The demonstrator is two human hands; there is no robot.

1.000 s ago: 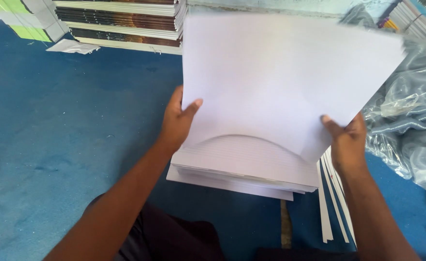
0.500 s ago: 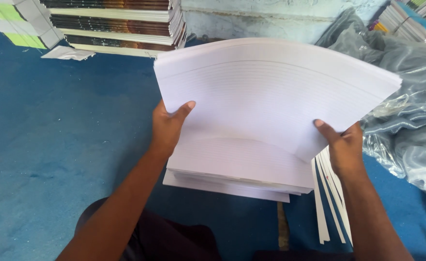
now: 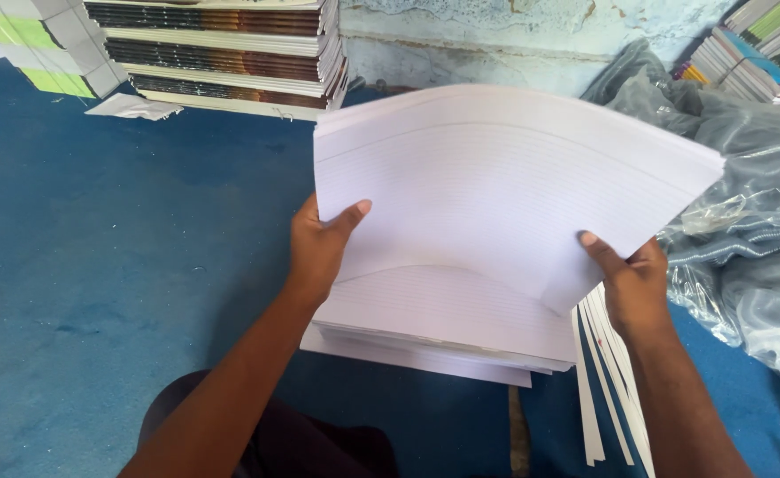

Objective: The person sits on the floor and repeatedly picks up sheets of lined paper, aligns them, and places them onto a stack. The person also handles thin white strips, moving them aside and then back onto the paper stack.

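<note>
On the blue floor (image 3: 98, 265), stacked booklets (image 3: 217, 49) line its far edge. The left hand (image 3: 319, 248) grips the left edge of a thick sheaf of ruled white sheets (image 3: 496, 186), thumb over the top page, bending it upward. The sheaf's near end rests on a paper stack (image 3: 434, 327) at the floor's near middle. The right hand (image 3: 629, 283) clamps the sheaf's right edge. Crumpled plastic wrap (image 3: 744, 230) lies at the right.

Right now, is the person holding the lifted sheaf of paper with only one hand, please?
No, the left hand and right hand each grip a side of the bent sheaf of paper.
</note>
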